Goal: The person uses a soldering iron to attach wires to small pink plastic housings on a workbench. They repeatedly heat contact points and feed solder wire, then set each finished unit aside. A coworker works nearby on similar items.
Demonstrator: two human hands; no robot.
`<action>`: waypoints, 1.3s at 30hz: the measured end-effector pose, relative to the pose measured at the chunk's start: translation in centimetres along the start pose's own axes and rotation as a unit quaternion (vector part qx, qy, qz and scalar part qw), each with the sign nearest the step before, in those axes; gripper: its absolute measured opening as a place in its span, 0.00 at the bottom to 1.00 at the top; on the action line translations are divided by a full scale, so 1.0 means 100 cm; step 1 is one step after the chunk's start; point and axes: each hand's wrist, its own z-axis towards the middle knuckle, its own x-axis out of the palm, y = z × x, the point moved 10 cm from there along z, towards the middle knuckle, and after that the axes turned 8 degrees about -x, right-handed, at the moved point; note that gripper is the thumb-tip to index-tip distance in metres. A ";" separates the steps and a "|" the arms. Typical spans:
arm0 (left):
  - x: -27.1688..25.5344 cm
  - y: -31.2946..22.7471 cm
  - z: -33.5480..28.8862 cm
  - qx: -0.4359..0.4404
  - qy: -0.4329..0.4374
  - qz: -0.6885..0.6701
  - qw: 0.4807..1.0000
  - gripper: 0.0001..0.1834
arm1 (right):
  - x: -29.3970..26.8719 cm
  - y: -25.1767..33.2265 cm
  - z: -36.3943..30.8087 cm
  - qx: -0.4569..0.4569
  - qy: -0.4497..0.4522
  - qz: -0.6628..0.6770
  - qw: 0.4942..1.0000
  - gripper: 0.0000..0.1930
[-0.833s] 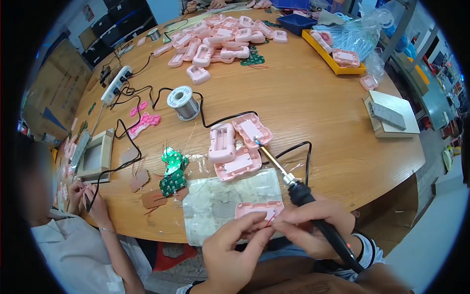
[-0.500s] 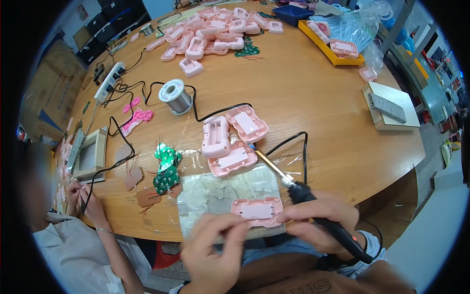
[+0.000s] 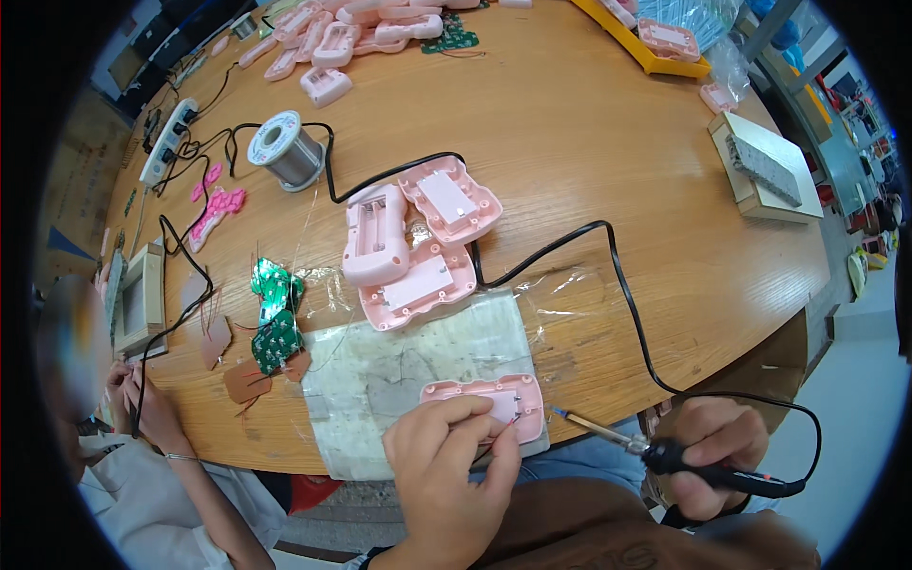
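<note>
A pink plastic housing half point(image 3: 529, 399) with a pale inner plate lies open side up at the front edge of a worn, whitish mat point(image 3: 380, 380). My left hand point(image 3: 451, 475) reaches over it with thumb and fingertips closed. A thin wire point(image 3: 514, 419) shows at these fingertips; my fingers cover part of the housing. My right hand point(image 3: 717, 451) is wrapped round the black handle of a soldering iron point(image 3: 608, 434). Its tip points left, just right of the housing and apart from it. Behind the mat sit several pink housing pieces point(image 3: 418, 280), touching one another.
A solder spool point(image 3: 296, 161) and green circuit boards point(image 3: 277, 332) with wires are to the left. The iron's black cord point(image 3: 632, 313) loops over the table. Far back are piled pink housings point(image 3: 334, 46); a boxy block point(image 3: 760, 176) stands right. A person point(image 3: 180, 484) works at left.
My right hand has drawn the soldering iron right and down, away from the pink pieces behind the mat. My left hand has moved right onto the near housing. The view has shifted.
</note>
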 end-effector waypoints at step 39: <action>0.002 0.001 0.005 -0.024 0.010 -0.009 1.000 0.07 | 0.029 0.000 0.012 -0.063 0.160 -0.027 0.985 0.14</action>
